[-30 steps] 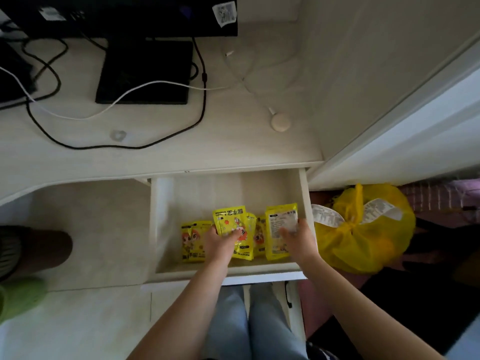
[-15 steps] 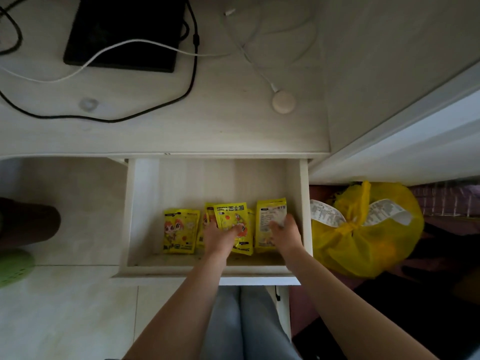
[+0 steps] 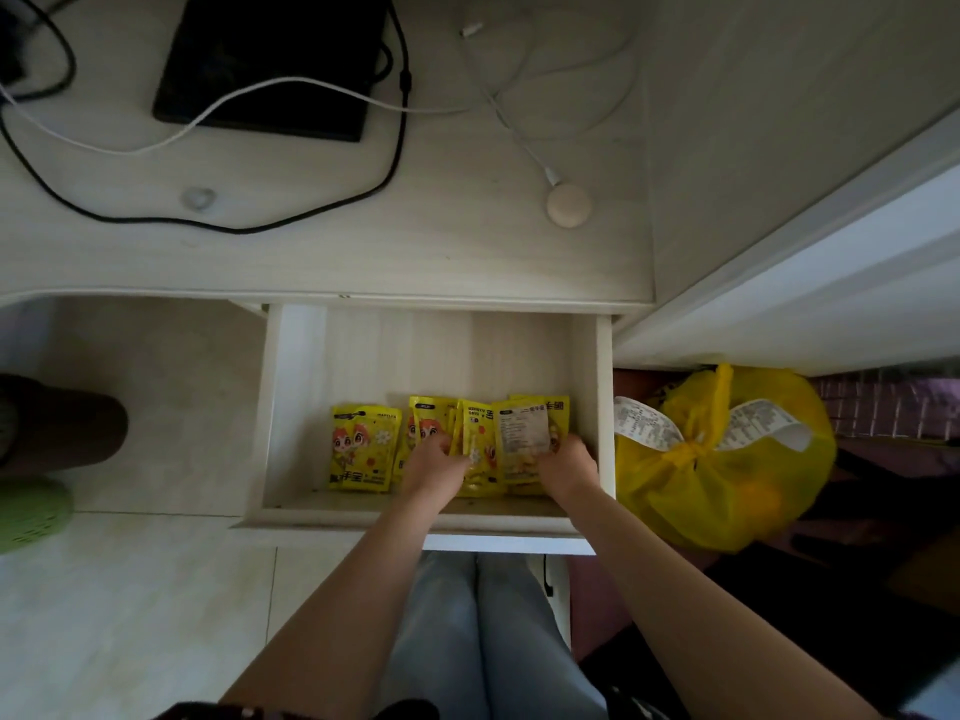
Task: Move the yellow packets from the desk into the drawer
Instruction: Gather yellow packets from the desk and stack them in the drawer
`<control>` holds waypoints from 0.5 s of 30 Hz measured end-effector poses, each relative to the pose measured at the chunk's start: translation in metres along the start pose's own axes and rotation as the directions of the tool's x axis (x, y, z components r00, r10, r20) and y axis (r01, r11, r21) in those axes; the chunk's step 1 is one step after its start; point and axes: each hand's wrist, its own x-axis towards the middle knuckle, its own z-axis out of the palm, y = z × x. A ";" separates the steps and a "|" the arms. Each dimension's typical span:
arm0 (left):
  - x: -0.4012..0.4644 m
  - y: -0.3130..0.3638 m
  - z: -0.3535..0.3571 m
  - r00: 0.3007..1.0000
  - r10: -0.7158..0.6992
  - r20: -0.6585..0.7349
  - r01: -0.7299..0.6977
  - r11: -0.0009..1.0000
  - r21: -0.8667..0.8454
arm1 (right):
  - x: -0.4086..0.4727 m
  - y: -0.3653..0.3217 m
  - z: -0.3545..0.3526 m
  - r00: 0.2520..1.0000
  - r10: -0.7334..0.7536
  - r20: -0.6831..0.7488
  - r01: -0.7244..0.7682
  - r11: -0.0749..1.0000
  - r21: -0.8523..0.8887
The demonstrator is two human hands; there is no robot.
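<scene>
The white drawer (image 3: 291, 407) under the desk stands pulled out. Several yellow packets lie in its front half. One packet (image 3: 361, 446) lies alone at the left. A bunch of overlapping packets (image 3: 480, 433) sits at the middle and right, the rightmost packet (image 3: 524, 433) showing its white label side. My left hand (image 3: 434, 467) holds the middle packets from the front. My right hand (image 3: 566, 467) grips the lower right corner of the labelled packet. No yellow packet shows on the desk top (image 3: 363, 252).
On the desk lie a black monitor base (image 3: 270, 65), black and white cables and a round beige puck (image 3: 569, 206). A knotted yellow plastic bag (image 3: 727, 465) with receipts sits on the floor right of the drawer. My legs are below the drawer front.
The view has tilted down and shifted. Both hands have drawn the middle and right packets closer together, and the labelled packet now overlaps its neighbour.
</scene>
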 end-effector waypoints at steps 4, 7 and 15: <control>-0.016 0.000 -0.016 0.996 0.062 -0.059 -0.062 0.998 0.008 | -0.021 -0.005 -0.006 0.996 -0.089 -0.013 0.088 0.994 -0.061; -0.029 -0.002 -0.028 0.987 0.127 -0.095 -0.132 0.990 -0.049 | -0.037 -0.009 -0.012 0.978 -0.207 0.011 0.207 0.974 -0.089; -0.077 -0.029 -0.056 0.927 0.201 -0.316 -0.227 0.973 -0.049 | -0.081 -0.032 0.000 0.888 -0.443 0.127 0.460 0.842 -0.282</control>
